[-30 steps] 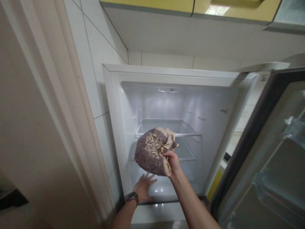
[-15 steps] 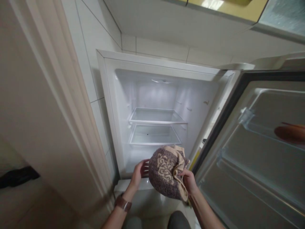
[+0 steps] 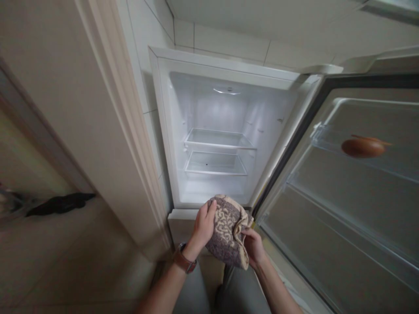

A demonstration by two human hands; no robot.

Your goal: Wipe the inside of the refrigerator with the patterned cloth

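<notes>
A purple-brown cloth (image 3: pixel 225 226) with a beige swirl pattern and beige edges, looking like a towel, is bunched between my two hands in front of the fridge. My left hand (image 3: pixel 203 226) grips its left side, thumb on top and the other fingers hidden behind. At the right edge, my right hand (image 3: pixel 253 246) pinches a fold of the cloth. Behind it stands the open white fridge (image 3: pixel 214 183) with two glass shelves (image 3: pixel 218 138) inside. A small dark speck lies on the lower shelf.
The fridge door (image 3: pixel 343 183) hangs open on the right, with clear racks and a reddish-brown onion-shaped object (image 3: pixel 364 147) in the upper one. A wooden door frame (image 3: pixel 131 131) rises close on the left. Something black (image 3: pixel 62 204) lies on the floor at far left.
My left hand has gone from touching the cloth's side with spread fingers to gripping it. The cloth looks flatter and more folded. The view has tilted down and shifted left.
</notes>
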